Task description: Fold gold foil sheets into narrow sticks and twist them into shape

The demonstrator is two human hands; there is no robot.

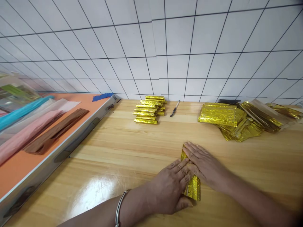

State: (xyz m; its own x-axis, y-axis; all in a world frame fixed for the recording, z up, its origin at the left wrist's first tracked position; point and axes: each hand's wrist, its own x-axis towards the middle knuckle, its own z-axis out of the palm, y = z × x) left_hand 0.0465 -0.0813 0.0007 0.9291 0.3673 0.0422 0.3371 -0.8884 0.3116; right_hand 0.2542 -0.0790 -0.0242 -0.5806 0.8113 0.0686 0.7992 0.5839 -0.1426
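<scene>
A strip of shiny gold foil lies on the wooden table, running away from me. Across its middle rests my left hand, palm down, with its fingers stretched over the foil and its thumb near the close end. My right hand lies flat over the far part of the strip, fingers extended. The two hands meet and overlap at the fingertips. Both press on the foil rather than grip it, and much of the strip is hidden beneath them. A metal bangle circles my left wrist.
Narrow folded gold foil pieces are stacked near the tiled wall, beside a pen. Wider gold foil sheets lie piled at the back right. On the left, a raised orange surface carries brown, pink and blue folded material.
</scene>
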